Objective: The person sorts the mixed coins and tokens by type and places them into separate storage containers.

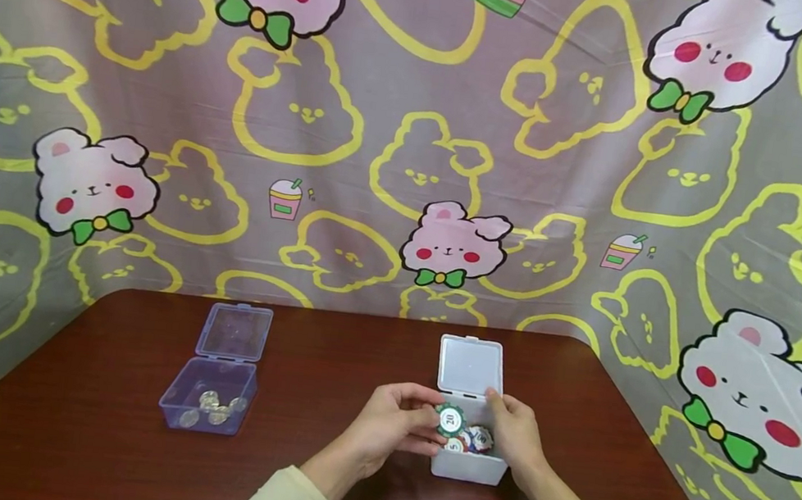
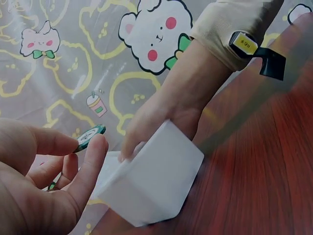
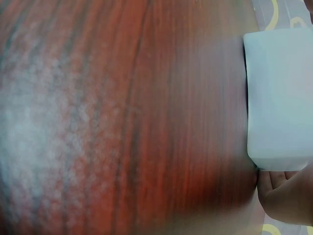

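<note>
In the head view my left hand (image 1: 388, 426) pinches a green-edged poker chip (image 1: 451, 421) marked 20, above the near left part of a white plastic box (image 1: 469, 466). The left wrist view shows this chip (image 2: 91, 136) between thumb and finger, and a second green edge (image 2: 55, 182) among the lower fingers, mostly hidden. My right hand (image 1: 517, 432) grips the box's right side, its thumb up near the hinge. Inside the box lie several poker chips (image 1: 479, 438), partly covered. The box's lid (image 1: 471, 365) stands raised at the back.
On the left of the dark red wooden table (image 1: 329, 357) stands a clear purple box (image 1: 178, 391) with its lid (image 1: 235, 333) raised. Several silvery coins (image 1: 219, 414) lie in it. A patterned curtain (image 1: 370, 197) hangs behind the table and along its sides.
</note>
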Tool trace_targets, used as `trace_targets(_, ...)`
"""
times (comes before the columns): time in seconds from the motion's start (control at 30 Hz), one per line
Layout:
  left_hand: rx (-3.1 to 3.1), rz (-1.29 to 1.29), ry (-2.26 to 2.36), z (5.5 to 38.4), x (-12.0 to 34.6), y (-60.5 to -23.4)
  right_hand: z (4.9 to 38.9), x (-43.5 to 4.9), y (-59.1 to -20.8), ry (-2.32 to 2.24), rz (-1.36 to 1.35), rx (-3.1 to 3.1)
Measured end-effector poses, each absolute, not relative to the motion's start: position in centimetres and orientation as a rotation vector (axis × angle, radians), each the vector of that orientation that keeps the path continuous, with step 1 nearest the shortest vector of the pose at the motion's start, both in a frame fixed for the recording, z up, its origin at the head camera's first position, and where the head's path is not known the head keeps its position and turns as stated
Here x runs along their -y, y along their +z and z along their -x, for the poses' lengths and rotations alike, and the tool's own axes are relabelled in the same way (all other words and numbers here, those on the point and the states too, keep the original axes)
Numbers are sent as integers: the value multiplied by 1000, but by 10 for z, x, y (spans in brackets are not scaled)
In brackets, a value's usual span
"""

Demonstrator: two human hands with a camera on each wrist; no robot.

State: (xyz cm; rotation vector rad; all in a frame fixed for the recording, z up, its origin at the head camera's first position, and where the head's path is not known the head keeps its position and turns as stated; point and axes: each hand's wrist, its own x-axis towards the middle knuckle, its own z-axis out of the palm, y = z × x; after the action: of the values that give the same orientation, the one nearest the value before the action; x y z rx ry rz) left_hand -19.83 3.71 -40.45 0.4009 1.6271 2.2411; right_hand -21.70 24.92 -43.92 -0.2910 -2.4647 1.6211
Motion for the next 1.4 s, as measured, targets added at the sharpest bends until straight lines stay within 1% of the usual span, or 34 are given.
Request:
trace_targets(0.27, -1599, -400, 2257, 199, -43, -402, 218, -248, -440, 1635, 274, 2446)
trace_targets(0.83, -1734, -345, 2223, 197, -24, -417, 225, -245, -442, 1626, 277, 2493)
trace_targets(1.1, -1975, -400, 2159, 201, 8, -421, 229, -253, -446, 1700, 314, 2490)
trace_targets(1.27, -2166, -465, 2116, 205, 40, -419, 230, -262, -448, 1783, 380, 2491)
trace_targets(1.4, -2354, -424, 2095, 206, 71, -416, 228, -267, -447, 1834, 420, 2504)
